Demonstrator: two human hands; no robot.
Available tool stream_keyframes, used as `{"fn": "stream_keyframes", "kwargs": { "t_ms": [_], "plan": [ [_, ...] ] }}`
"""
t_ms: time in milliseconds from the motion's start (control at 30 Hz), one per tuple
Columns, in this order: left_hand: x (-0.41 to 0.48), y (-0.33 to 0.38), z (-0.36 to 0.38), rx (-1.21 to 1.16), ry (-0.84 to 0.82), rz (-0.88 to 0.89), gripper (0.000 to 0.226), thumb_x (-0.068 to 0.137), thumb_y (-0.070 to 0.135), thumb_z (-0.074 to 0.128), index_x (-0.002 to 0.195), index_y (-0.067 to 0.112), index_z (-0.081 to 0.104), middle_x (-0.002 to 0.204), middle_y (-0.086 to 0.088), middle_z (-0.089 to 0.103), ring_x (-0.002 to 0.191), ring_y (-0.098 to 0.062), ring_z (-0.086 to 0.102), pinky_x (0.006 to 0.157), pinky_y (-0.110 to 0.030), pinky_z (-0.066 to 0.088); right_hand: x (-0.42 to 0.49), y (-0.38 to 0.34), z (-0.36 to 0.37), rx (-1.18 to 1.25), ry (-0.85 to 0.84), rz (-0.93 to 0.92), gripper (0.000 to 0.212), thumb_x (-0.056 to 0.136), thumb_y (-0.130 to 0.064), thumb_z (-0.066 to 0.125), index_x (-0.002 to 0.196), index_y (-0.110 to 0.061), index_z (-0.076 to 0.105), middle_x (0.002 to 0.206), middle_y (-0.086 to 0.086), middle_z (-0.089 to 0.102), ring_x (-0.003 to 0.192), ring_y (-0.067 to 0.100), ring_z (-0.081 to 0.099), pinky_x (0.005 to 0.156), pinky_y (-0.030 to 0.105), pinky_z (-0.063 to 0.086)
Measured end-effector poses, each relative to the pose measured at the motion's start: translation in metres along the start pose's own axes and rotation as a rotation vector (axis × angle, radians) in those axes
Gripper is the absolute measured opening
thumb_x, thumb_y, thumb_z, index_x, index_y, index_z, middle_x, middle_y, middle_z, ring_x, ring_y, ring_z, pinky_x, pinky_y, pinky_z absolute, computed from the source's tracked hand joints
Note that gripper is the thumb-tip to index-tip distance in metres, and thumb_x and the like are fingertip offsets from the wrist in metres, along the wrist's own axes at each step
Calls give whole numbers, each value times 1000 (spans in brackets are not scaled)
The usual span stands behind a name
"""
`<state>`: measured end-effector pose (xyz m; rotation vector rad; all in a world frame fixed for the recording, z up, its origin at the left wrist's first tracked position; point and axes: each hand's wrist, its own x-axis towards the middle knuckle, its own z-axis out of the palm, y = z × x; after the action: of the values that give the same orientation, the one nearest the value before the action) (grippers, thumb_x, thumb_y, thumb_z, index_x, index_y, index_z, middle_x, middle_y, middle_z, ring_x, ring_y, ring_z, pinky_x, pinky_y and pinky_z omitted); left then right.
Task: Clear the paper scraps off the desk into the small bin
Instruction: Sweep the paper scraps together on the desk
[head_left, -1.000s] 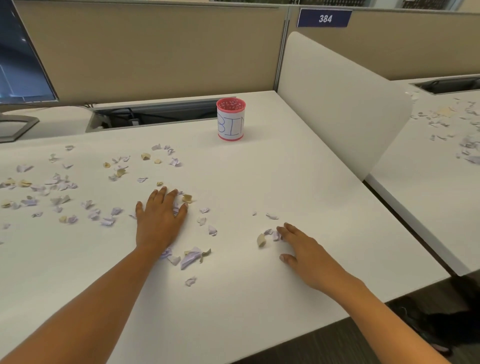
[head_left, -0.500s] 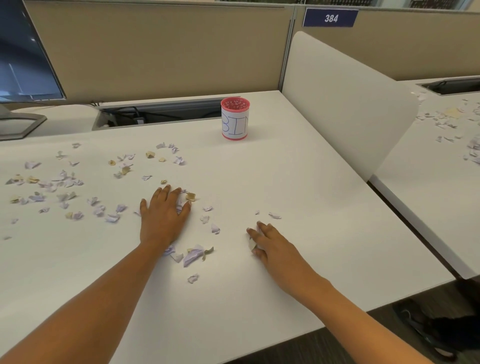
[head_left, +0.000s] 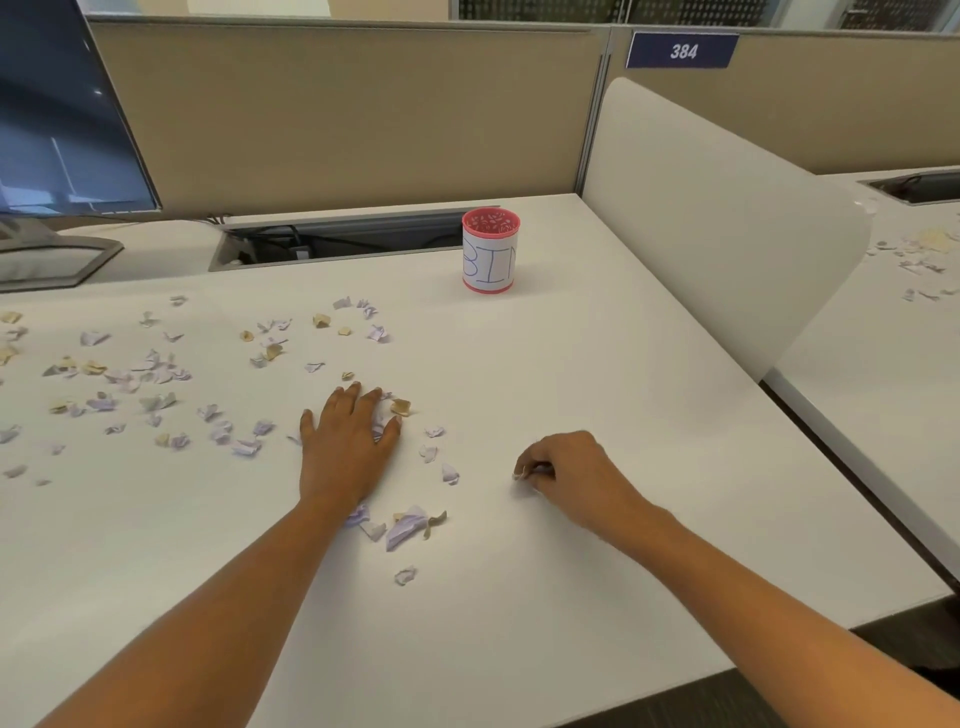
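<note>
Lilac and tan paper scraps (head_left: 156, 374) lie scattered over the left and middle of the white desk (head_left: 597, 374). A small pink bin (head_left: 490, 250) with a white label stands upright at the back of the desk. My left hand (head_left: 349, 447) lies flat on the desk with straight fingers, covering a few scraps. A small heap of scraps (head_left: 410, 525) sits just by its wrist. My right hand (head_left: 566, 470) is curled, its fingertips pinching a few scraps (head_left: 521, 474) just above the desk surface, well in front of the bin.
A monitor (head_left: 57, 119) on its stand fills the back left. A cable trough (head_left: 332, 239) runs behind the bin. A white rounded divider (head_left: 717, 218) borders the desk's right side, with a second littered desk (head_left: 914, 291) beyond it. Beige partitions close the back.
My right hand slid left over the loose scraps in front of it, then curled and gathered them into its fingertips. My left hand stayed flat in place.
</note>
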<state>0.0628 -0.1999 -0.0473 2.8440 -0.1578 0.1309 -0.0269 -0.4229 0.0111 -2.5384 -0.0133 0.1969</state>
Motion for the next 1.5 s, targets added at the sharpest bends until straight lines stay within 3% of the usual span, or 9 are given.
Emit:
{"fn": "stream_keyframes", "kwargs": {
  "t_ms": [100, 200, 367, 467, 600, 800, 1067, 1367, 1500],
  "plan": [
    [0, 0, 0, 10, 0, 1, 47, 95, 41, 38, 139, 23, 37, 151, -1, 30, 142, -17, 23, 115, -48, 15, 18, -6, -14, 53, 16, -19, 21, 86, 2, 53, 96, -1, 71, 103, 12, 71, 94, 21, 67, 79, 15, 47],
    [0, 1, 0, 7, 1, 2, 47, 95, 41, 38, 139, 23, 37, 151, 0, 30, 142, -16, 22, 116, -47, 14, 49, -13, -28, 49, 64, -61, 19, 85, 2, 55, 95, 0, 71, 98, 13, 72, 78, 17, 62, 62, 0, 41],
    [1, 3, 0, 7, -31, -15, 60, 89, 55, 23, 139, 25, 35, 153, 1, 27, 144, -16, 19, 116, -47, 11, 115, -23, -53, -8, 141, -100, 19, 83, 4, 56, 92, 0, 72, 92, 16, 71, 71, 17, 57, 53, 5, 40],
    [0, 3, -1, 2, -23, -19, 87, 68, 62, -1, 138, 26, 35, 153, 2, 27, 144, -16, 19, 116, -47, 12, 155, -34, -71, -37, 229, -121, 19, 83, 2, 57, 96, 1, 70, 101, 18, 69, 80, 21, 58, 65, 19, 46],
    [0, 1, 1, 15, -34, -26, 88, 67, 61, -4, 139, 27, 32, 154, 4, 24, 144, -14, 16, 117, -46, 10, 208, -43, -95, -86, 356, -83, 19, 84, -8, 61, 99, -4, 71, 111, 15, 67, 108, 29, 58, 89, 28, 46],
    [1, 1, 4, 1, -22, -33, 83, 71, 60, -1, 139, 28, 35, 153, 5, 26, 144, -13, 17, 117, -45, 11, 256, -47, -109, -86, 453, -13, 20, 86, -11, 59, 100, 0, 70, 107, 17, 68, 103, 31, 61, 85, 30, 47],
    [1, 1, 5, -6, -31, -51, 81, 71, 60, -3, 141, 31, 28, 155, 9, 18, 145, -10, 11, 118, -43, 5, 289, -49, -108, -86, 414, 2, 23, 89, -13, 58, 104, 1, 68, 111, 19, 66, 106, 32, 60, 89, 35, 48],
    [1, 1, 5, -5, -28, -56, 81, 72, 60, -3, 141, 31, 28, 155, 9, 19, 145, -9, 11, 118, -42, 4, 298, -43, -101, -140, 361, 9, 33, 91, -12, 54, 124, -5, 57, 128, 19, 56, 118, 34, 52, 99, 37, 44],
    [1, 1, 4, -8, -29, -49, 80, 72, 60, -1, 140, 31, 29, 154, 8, 20, 145, -10, 13, 118, -43, 5, 295, -41, -105, -77, 419, -9, 29, 92, -9, 52, 120, -5, 60, 127, 16, 58, 117, 31, 54, 99, 35, 44]
  ]
}}
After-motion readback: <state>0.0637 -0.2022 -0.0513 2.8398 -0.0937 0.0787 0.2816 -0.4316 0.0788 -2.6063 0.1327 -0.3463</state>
